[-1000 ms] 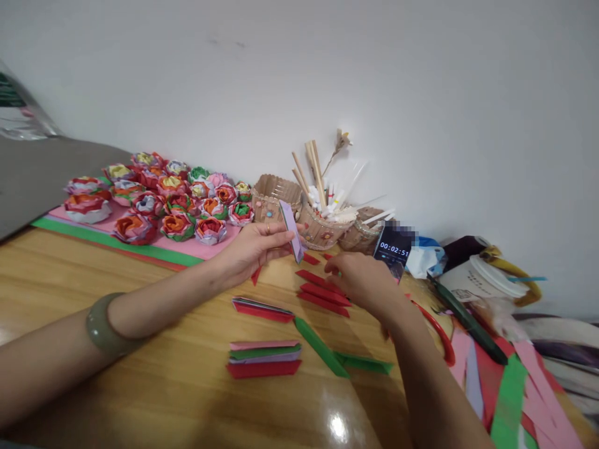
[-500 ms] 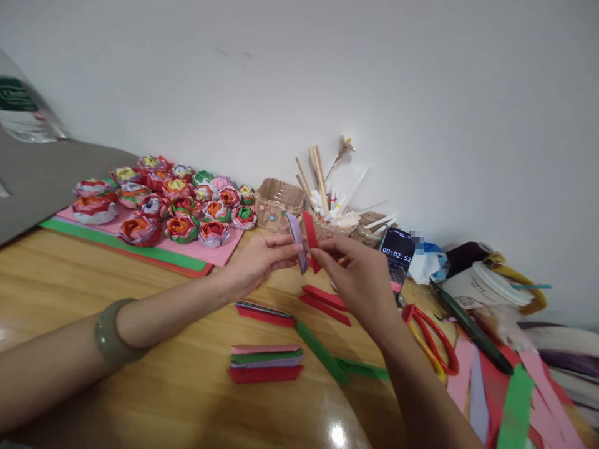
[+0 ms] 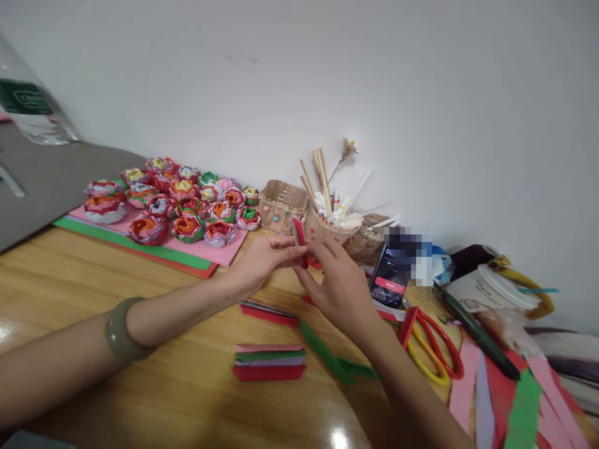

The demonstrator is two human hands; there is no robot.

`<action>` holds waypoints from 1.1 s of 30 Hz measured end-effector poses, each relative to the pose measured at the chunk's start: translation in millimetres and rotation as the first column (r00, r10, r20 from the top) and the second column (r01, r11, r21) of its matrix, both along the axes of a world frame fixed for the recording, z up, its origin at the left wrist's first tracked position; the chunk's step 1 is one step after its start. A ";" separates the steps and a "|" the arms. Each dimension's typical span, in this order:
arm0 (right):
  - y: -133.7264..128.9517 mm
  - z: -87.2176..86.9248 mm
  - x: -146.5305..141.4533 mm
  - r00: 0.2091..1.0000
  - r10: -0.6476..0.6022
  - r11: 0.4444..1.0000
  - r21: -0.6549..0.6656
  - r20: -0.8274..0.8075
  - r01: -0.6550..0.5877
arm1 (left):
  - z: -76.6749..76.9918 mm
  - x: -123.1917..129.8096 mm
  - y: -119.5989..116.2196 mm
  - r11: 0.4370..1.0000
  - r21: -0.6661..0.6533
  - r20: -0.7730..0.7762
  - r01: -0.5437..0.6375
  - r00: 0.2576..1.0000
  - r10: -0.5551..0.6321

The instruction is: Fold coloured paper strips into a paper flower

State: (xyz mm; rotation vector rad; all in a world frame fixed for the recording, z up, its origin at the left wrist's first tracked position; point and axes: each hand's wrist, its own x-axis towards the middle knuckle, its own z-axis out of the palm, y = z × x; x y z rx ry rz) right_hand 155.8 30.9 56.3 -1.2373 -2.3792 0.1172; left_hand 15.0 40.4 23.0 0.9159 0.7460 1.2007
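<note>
Center basket holding wooden sticks and a dried flower, second basket left of center basket, narrow folded red paper strip slightly tilted before center basket, left hand and right hand both pinching it.

We hold a narrow red packet of folded paper raised above the tabletop, near its middle. It stands almost upright, the top end leaning left; its lower part is mostly hidden, and we cannot count its layers.
</note>
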 end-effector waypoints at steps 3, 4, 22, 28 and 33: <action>-0.9 -6.5 -4.1 0.994 -0.028 1.000 -0.004 -0.108 0.028 | 3.2 0.1 -2.6 0.996 0.018 0.022 -0.088 0.996 0.087; -0.5 -8.2 -4.6 0.985 -0.010 0.999 -0.040 -0.170 0.003 | 5.1 -0.1 -3.9 0.993 0.018 0.013 -0.115 0.993 0.115; 4.9 16.5 18.0 0.895 0.038 0.999 -0.015 -0.445 -0.050 | 27.2 -29.3 4.0 0.757 0.633 -0.370 -0.163 0.795 0.481; 2.0 18.6 17.6 0.904 0.043 0.999 0.017 -0.425 -0.040 | 25.8 -28.5 1.4 0.701 0.682 -0.338 -0.206 0.762 0.552; 2.4 16.0 16.2 0.921 0.094 0.985 0.168 -0.379 -0.032 | 23.7 -23.8 0.5 0.781 0.568 -0.287 -0.260 0.827 0.484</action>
